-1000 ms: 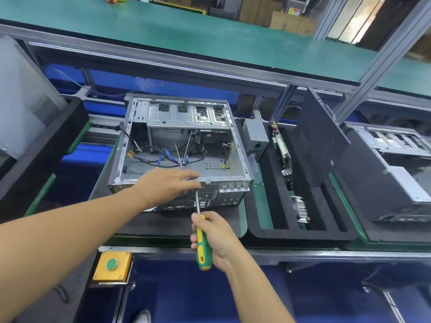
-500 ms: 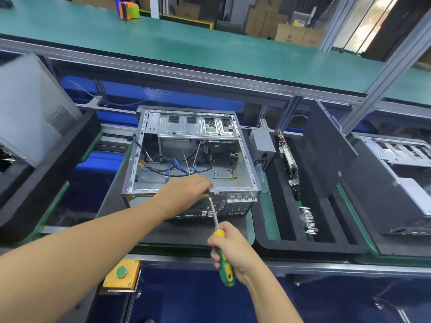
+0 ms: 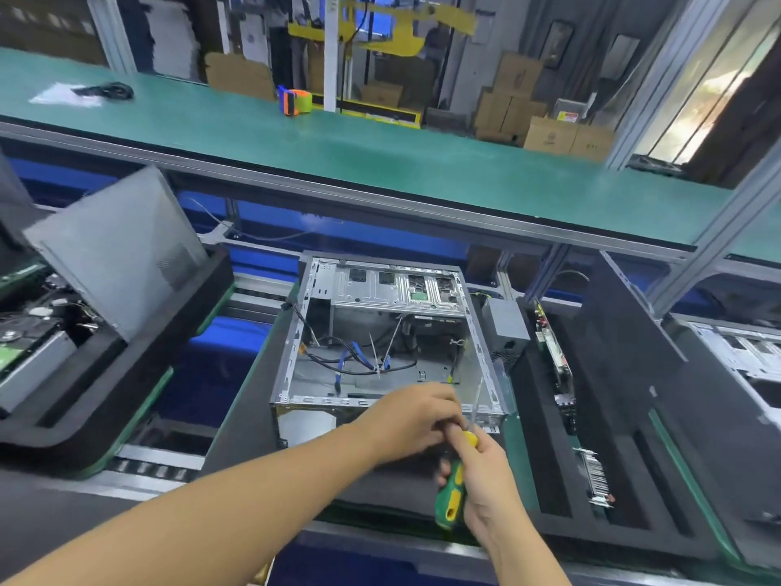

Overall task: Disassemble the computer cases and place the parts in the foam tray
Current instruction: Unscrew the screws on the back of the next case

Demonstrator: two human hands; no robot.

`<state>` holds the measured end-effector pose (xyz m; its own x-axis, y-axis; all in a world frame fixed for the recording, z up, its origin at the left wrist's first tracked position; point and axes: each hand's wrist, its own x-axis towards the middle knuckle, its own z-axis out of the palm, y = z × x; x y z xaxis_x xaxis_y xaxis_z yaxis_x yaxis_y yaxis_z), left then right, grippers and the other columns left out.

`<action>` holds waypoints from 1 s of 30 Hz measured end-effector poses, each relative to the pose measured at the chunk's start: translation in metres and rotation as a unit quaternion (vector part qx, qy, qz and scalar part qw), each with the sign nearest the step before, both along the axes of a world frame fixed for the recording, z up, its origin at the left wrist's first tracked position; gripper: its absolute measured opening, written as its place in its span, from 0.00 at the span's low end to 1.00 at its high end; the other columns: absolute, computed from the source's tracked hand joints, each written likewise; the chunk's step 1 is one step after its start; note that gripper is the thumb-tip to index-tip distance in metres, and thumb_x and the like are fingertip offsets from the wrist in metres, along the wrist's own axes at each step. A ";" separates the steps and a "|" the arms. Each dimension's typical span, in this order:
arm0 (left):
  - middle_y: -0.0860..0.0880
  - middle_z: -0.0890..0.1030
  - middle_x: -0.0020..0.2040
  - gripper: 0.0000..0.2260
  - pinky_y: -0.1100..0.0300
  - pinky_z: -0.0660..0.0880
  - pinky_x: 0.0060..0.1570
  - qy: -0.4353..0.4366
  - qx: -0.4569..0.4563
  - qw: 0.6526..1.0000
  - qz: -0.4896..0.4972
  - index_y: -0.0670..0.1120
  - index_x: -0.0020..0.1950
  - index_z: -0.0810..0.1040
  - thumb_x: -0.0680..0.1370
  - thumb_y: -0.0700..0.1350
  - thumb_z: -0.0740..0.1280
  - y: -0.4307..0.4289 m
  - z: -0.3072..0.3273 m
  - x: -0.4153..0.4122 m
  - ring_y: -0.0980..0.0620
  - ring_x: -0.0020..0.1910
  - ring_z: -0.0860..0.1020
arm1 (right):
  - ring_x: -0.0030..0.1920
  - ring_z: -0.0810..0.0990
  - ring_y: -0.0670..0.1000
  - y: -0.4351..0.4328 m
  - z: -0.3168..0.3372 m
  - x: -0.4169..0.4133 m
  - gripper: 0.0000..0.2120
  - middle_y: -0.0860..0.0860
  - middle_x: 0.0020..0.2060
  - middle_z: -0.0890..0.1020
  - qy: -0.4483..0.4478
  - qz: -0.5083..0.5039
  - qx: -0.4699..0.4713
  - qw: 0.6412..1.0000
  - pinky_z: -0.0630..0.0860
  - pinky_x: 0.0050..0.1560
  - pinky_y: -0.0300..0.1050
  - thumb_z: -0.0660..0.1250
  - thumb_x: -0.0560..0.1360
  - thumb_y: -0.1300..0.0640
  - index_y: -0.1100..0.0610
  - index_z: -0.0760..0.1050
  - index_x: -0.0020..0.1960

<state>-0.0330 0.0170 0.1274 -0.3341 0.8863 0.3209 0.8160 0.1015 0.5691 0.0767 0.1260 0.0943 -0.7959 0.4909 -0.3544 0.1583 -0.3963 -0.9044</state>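
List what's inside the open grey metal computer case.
Inside the open grey metal computer case: loose black and blue cables, white cable ties and a silver drive cage at the far end. The left hand and green-and-yellow screwdriver hide its near right corner.

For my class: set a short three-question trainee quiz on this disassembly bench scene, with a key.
1. True or false: the right hand grips the screwdriver.
2. The screwdriver's handle is: A red and black; B green and yellow; C plain blue.
3. Fill in: the computer case lies with its open side facing ___.
Key: 1 true; 2 B; 3 up.
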 end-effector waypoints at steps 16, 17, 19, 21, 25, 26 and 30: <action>0.59 0.70 0.73 0.27 0.56 0.70 0.64 0.090 -0.152 0.978 0.114 0.64 0.77 0.61 0.78 0.59 0.61 -0.025 -0.014 -0.064 0.56 0.68 0.72 | 0.21 0.72 0.52 0.080 0.000 0.018 0.09 0.60 0.32 0.84 -0.113 -0.068 0.199 0.971 0.70 0.23 0.43 0.67 0.78 0.58 0.63 0.81 0.44; 0.58 0.71 0.72 0.25 0.55 0.71 0.62 0.105 -0.230 0.959 0.127 0.64 0.76 0.63 0.79 0.63 0.58 -0.028 -0.021 -0.072 0.55 0.67 0.73 | 0.21 0.72 0.51 0.096 -0.005 0.021 0.09 0.59 0.30 0.83 -0.147 -0.081 0.220 0.961 0.70 0.23 0.42 0.66 0.78 0.59 0.65 0.80 0.44; 0.56 0.79 0.62 0.26 0.55 0.74 0.54 0.082 -0.334 0.927 0.150 0.62 0.70 0.71 0.77 0.70 0.50 -0.037 -0.038 -0.077 0.52 0.59 0.78 | 0.21 0.71 0.51 0.123 -0.011 0.019 0.08 0.57 0.27 0.82 -0.215 -0.078 0.254 0.940 0.70 0.22 0.42 0.65 0.76 0.62 0.67 0.78 0.43; 0.55 0.81 0.48 0.34 0.55 0.75 0.47 0.074 -0.342 0.923 0.158 0.60 0.62 0.76 0.72 0.75 0.43 -0.040 -0.050 -0.076 0.50 0.49 0.79 | 0.20 0.71 0.50 0.145 -0.019 0.012 0.05 0.56 0.29 0.82 -0.264 -0.055 0.277 0.922 0.70 0.22 0.41 0.65 0.75 0.63 0.65 0.77 0.45; 0.55 0.77 0.40 0.36 0.54 0.76 0.48 0.049 -0.334 0.926 0.168 0.58 0.54 0.77 0.68 0.77 0.41 -0.037 -0.050 -0.077 0.51 0.44 0.77 | 0.24 0.70 0.50 0.174 -0.043 0.008 0.13 0.57 0.36 0.75 -0.338 0.012 0.244 0.909 0.70 0.22 0.40 0.61 0.77 0.67 0.57 0.70 0.60; 0.55 0.77 0.40 0.35 0.54 0.76 0.48 0.047 -0.337 0.927 0.160 0.58 0.54 0.77 0.68 0.77 0.42 -0.037 -0.049 -0.078 0.51 0.43 0.77 | 0.24 0.70 0.51 0.176 -0.050 0.010 0.12 0.58 0.37 0.74 -0.348 -0.008 0.223 0.910 0.69 0.23 0.40 0.59 0.77 0.68 0.60 0.70 0.59; 0.55 0.75 0.37 0.29 0.56 0.73 0.41 0.026 -0.340 0.927 0.157 0.56 0.53 0.77 0.72 0.75 0.48 -0.037 -0.049 -0.078 0.54 0.38 0.75 | 0.24 0.68 0.50 0.161 -0.066 0.023 0.03 0.58 0.36 0.77 -0.298 -0.145 0.138 0.933 0.67 0.21 0.39 0.58 0.77 0.67 0.62 0.70 0.48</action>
